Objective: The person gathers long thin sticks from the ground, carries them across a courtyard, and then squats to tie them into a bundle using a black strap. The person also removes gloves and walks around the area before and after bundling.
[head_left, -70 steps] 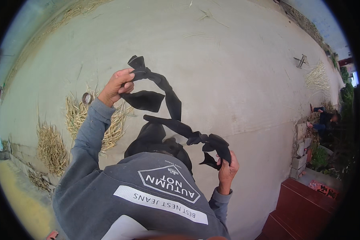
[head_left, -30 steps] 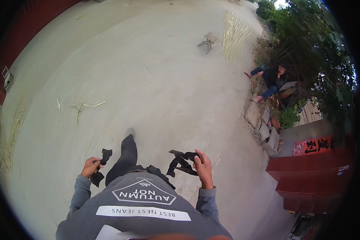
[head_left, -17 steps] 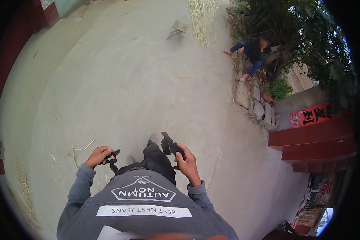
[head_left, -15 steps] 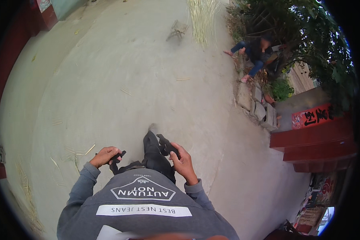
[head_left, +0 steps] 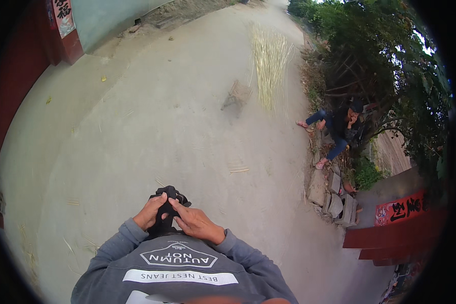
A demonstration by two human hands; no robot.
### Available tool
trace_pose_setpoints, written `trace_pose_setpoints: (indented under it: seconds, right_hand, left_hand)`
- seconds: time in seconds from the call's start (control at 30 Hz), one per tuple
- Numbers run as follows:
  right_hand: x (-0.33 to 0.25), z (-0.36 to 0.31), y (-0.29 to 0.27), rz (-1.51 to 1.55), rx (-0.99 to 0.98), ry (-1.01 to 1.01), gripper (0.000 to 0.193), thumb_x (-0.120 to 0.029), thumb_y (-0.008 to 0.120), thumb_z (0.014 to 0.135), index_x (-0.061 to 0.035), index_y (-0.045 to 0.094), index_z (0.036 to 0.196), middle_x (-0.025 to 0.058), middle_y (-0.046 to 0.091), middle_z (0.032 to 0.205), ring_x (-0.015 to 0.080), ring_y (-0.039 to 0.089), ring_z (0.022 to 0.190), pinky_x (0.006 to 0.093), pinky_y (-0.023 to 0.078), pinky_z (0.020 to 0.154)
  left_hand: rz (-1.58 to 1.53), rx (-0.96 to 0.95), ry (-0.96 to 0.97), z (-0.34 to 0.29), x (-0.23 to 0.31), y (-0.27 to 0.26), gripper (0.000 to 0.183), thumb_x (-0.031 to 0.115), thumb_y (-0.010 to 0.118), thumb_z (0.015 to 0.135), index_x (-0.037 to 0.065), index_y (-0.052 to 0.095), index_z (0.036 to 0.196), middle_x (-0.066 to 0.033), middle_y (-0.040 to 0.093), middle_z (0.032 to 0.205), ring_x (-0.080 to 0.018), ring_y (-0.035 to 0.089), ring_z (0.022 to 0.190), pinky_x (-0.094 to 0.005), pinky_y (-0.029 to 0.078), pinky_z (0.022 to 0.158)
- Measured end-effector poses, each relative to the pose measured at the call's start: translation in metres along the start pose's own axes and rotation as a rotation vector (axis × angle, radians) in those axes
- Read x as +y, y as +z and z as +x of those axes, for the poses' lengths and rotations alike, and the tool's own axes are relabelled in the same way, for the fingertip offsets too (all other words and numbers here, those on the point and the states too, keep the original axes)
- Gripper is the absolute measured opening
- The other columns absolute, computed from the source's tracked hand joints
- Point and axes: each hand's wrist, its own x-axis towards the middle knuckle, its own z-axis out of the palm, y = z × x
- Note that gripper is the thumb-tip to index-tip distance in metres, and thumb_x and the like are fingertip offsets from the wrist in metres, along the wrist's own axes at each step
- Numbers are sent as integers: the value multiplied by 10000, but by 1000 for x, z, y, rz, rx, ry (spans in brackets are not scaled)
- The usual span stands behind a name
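In front of my waist, both hands have come together at a bunched black cloth item (head_left: 170, 193); its exact kind cannot be made out. My left hand (head_left: 151, 212) is closed on its left side, thumb on top. My right hand (head_left: 196, 222) grips it from the right, with the thumb and fingertips at the cloth. The two hands nearly touch. Part of the cloth is hidden under my fingers, and below it are my dark trousers and the hem of my grey top (head_left: 180, 271).
Ahead, a small low stool (head_left: 237, 95) stands beside a spread of pale stalks (head_left: 271, 66) on the concrete ground. Loose stalk bits (head_left: 238, 169) lie about. At the right, a person (head_left: 337, 129) sits under trees near concrete blocks (head_left: 346, 210). A red wall base (head_left: 400, 233) juts in.
My hands, apart before with black cloth in each, have moved inward and met in front of my waist. The view has tilted up, showing more ground ahead.
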Motion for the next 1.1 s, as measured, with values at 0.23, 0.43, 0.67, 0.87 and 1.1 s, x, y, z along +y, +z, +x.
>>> trace_pose_setpoints:
  seconds: [0.23, 0.43, 0.67, 0.87, 1.1]
  right_hand:
    - [92, 145, -33, 62, 95, 179, 564, -103, 591, 914, -18, 381, 1431, 241, 659, 1010, 417, 651, 866, 444, 527, 734]
    - [173, 243, -85, 891, 383, 622, 610, -460, 421, 1039, 64, 484, 1343, 152, 638, 1238, 231, 628, 1095, 357, 495, 925]
    - [268, 368, -125, 1827, 359, 655, 566, -427, 469, 1018, 55, 500, 1313, 166, 588, 1281, 275, 582, 1177, 404, 472, 1016]
    - [372, 486, -195, 1786, 420, 662, 344, -71, 597, 920, -6, 569, 1257, 110, 624, 1213, 237, 604, 1118, 389, 493, 985]
    - [456, 599, -329, 1905, 338, 572, 143, 1, 575, 887, -23, 627, 1018, 202, 590, 1294, 325, 539, 1246, 444, 476, 1029]
  left_hand:
    - [165, 74, 121, 149, 144, -77, 235, 205, 663, 928, 57, 635, 1108, 16, 703, 899, 5, 499, 590, -155, 349, 487]
    - [1011, -202, 533, 258, 255, -118, 213, 179, 643, 865, 12, 514, 843, -112, 521, 661, -232, 538, 581, -375, 408, 533]
    - [1083, -614, 442, 350, 317, -133, 239, 223, 592, 901, 16, 483, 852, -184, 550, 703, -371, 583, 658, -450, 448, 582]
    - [1152, -451, 412, 495, 405, -174, 231, 223, 624, 865, 25, 555, 961, -176, 583, 701, -372, 609, 671, -466, 455, 592]
    - [1206, -332, 382, 622, 508, -176, 257, 195, 645, 839, 36, 595, 1035, -156, 616, 747, -357, 634, 696, -459, 485, 616]
